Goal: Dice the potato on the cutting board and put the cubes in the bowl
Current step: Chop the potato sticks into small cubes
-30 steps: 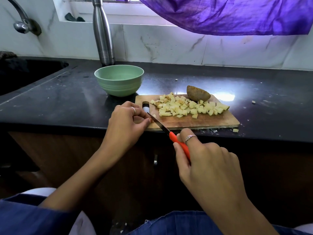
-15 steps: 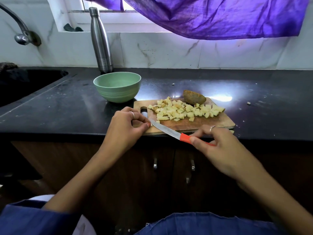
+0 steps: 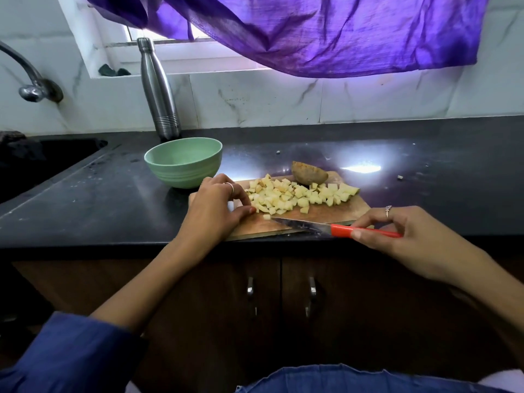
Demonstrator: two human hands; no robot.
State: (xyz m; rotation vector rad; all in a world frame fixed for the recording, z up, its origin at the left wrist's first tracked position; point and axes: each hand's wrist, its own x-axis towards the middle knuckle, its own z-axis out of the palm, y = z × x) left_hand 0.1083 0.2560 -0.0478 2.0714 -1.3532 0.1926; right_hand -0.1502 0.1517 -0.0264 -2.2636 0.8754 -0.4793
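Note:
A wooden cutting board (image 3: 334, 215) lies on the black counter. On it sit a pile of pale potato cubes (image 3: 297, 195) and, at the back, an uncut brown potato piece (image 3: 309, 173). The green bowl (image 3: 183, 161) stands just left of the board and looks empty. My left hand (image 3: 215, 211) rests on the board's left end, its fingers bent and its thumb tip touching the nearest cubes. My right hand (image 3: 405, 234) pinches the red handle of a knife (image 3: 320, 228). The blade lies low along the board's front edge and points left.
A steel bottle (image 3: 160, 92) stands behind the bowl against the marble wall. A dark sink (image 3: 42, 163) and tap (image 3: 31, 86) are at the far left. A purple curtain (image 3: 312, 32) hangs above. Cabinet doors (image 3: 280, 302) are below the counter edge.
My left hand left the blade tip and moved up onto the board to the cubes. My right hand swung the knife rightward, so it now lies along the board's front edge.

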